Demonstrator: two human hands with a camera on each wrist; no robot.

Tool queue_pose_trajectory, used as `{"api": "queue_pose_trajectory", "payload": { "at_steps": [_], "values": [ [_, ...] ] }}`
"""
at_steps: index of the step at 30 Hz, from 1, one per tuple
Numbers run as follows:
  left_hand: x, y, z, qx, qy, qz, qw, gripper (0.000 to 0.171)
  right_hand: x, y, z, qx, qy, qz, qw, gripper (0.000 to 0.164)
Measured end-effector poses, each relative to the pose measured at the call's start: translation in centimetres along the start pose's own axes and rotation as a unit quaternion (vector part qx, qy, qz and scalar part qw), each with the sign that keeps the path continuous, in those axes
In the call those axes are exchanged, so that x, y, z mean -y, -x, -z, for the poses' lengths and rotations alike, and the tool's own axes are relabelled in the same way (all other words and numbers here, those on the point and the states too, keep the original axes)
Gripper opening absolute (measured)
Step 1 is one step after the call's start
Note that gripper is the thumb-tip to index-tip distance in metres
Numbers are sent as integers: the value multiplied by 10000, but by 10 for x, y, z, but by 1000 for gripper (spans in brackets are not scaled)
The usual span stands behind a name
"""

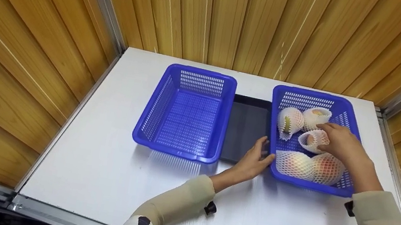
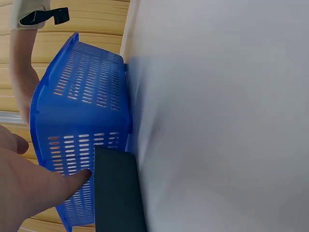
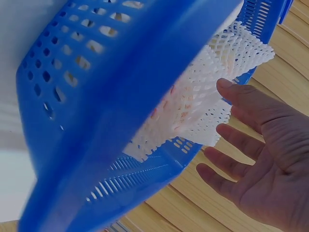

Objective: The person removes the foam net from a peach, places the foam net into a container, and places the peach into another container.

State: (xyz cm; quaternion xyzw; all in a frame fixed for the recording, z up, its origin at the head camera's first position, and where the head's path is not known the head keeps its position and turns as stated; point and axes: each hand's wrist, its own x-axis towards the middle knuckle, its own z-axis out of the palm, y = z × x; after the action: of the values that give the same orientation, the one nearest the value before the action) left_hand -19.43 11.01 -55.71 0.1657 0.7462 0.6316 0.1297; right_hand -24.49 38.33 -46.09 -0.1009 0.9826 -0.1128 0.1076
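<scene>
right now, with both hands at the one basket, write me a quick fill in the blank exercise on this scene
1. The black tray sits ____ the left blue basket and the right blue basket.
2. In the head view, ____ foam-netted fruits show in the right blue basket.
3. The hand above those fruits is the person's ____ one.

Missing words: between; five; right

No text, label, brand, number or sign can be read here.
</scene>
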Motion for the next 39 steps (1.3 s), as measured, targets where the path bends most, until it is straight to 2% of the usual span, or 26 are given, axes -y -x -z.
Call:
{"api": "queue_pose_trajectory", "payload": {
  "at_steps": [2,5,8,14,24,29,33,36,39],
  "values": [
    [0,-2,-2,42,198,149,9997,65,0,-3,2,108,-2,-32,9999,67],
    [2,-4,-5,55,226,217,9995,60,0,-8,5,268,-86,-132,9995,65],
    [3,-6,-7,57,354,155,9992,54,-1,-12,8,368,-158,-192,9990,66],
    [4,-9,-10,12,826,56,9966,48,-3,-20,11,500,-77,-25,9987,69],
    [1,-8,-11,-58,1217,167,9924,46,-5,-28,9,920,-552,-289,9938,78],
    [2,-9,-12,-63,1334,176,9909,46,-6,-33,5,1201,-605,-375,9902,80],
    [3,-11,-13,-25,1470,174,9890,43,-8,-37,2,1354,-519,-631,9874,77],
    [4,-12,-13,4,1616,198,9867,42,-9,-38,0,1462,-461,-796,9850,75],
    [7,-12,-14,76,1835,231,9827,41,-9,-38,-3,1544,-393,-778,9842,73]
  ]
}}
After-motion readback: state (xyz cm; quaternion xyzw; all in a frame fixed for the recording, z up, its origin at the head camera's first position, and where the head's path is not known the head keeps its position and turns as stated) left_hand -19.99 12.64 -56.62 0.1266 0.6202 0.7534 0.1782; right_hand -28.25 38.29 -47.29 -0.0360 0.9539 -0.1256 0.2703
